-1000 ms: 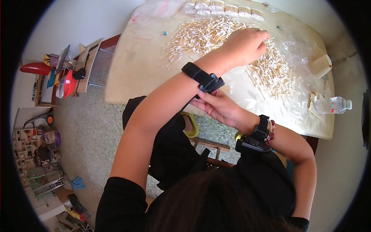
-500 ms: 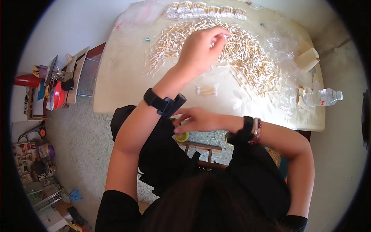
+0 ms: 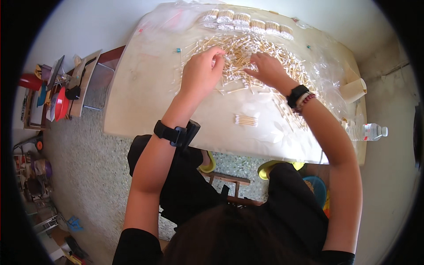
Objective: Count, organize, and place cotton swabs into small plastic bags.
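Observation:
A broad loose pile of cotton swabs (image 3: 247,44), with pale sticks and white tips, is spread over the table. At its left side my left hand (image 3: 202,68) is curled, thumb near the fingertips; what it may hold cannot be made out against the swabs. My right hand (image 3: 270,70) reaches over the pile's middle, thumb apart from the fingers, nothing seen in it. Nearer to me lies a small row of swabs (image 3: 246,120), side by side on the table (image 3: 168,110). Bundled swabs (image 3: 241,18) stand in a line along the far edge.
Clear plastic bags (image 3: 324,75) lie at the right, by a cream paper roll (image 3: 353,90) and a clear bottle (image 3: 373,132) on its side. More plastic film (image 3: 163,20) covers the far left corner. Below the table are a wooden stool (image 3: 227,178) and a blue basin (image 3: 316,190).
My right hand has risen from below the table edge onto the swab pile. My left hand has moved left and slightly nearer. The small row stays on the table.

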The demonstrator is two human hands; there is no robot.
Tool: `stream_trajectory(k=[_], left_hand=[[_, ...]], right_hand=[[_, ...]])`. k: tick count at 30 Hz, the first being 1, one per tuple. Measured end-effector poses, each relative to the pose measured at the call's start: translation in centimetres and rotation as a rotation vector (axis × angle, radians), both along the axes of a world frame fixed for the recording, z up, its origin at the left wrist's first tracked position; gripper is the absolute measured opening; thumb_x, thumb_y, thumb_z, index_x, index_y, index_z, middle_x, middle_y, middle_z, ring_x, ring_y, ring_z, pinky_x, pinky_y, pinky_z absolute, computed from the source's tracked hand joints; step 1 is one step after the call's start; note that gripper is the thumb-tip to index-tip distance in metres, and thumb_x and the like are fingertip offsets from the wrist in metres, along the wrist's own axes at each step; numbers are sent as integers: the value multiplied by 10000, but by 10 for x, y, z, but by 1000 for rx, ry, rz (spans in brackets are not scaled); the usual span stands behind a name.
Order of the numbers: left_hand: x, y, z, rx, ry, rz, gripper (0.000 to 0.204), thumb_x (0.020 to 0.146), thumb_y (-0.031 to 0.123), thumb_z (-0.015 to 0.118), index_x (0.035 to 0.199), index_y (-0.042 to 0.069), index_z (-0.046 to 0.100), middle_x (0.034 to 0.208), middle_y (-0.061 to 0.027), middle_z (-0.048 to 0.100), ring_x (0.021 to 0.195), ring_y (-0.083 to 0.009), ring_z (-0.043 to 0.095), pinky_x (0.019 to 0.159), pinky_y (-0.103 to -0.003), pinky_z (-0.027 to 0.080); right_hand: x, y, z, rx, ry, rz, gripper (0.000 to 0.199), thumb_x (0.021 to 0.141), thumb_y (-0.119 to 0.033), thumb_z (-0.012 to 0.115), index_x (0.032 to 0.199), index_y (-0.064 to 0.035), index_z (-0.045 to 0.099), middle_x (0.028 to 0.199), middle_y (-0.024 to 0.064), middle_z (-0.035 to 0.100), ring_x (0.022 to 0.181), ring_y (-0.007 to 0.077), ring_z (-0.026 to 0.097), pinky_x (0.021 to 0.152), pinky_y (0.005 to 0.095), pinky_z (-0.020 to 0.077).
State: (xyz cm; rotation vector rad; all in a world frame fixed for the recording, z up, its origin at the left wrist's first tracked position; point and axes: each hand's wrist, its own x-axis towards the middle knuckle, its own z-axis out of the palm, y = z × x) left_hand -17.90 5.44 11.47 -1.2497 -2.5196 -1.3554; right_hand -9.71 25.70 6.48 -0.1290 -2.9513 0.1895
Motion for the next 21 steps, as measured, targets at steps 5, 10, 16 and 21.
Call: stream_trajectory(k=[5, 10, 16, 21], left_hand=[[4, -5, 17, -54, 11, 18, 192, 851, 137, 526, 1001, 52, 609, 732, -132, 633, 670, -214, 612, 662, -303, 480], [-2, -14, 17, -22, 33, 11, 198, 844, 149, 534, 1008, 67, 607, 739, -132, 628, 694, -253, 610, 680, -319, 481], [-7, -26, 20, -98, 62, 66, 202, 840, 143, 531, 1015, 76, 605, 806, -140, 641, 740, -274, 628, 686, -335, 486], [-6, -26, 16, -132, 63, 48, 202, 841, 152, 530, 1015, 77, 601, 829, -139, 645, 756, -281, 634, 664, -339, 486]], right_hand=[[-39, -20, -48, 428, -74, 49, 325, 820, -388, 568, 910, -76, 581, 855, 61, 572, 866, 214, 572, 655, 346, 473], [-51, -21, -58, 343, -119, -81, 126, 834, -209, 540, 878, -94, 565, 790, 54, 625, 782, 199, 636, 600, 337, 494], [-50, 0, -30, 136, -188, -105, 255, 868, -218, 479, 954, 6, 565, 876, 195, 633, 851, 305, 626, 696, 404, 510], [-49, 36, -20, -440, -145, -210, 405, 869, -330, 473, 987, 52, 541, 929, 227, 615, 881, 371, 587, 787, 424, 451]])
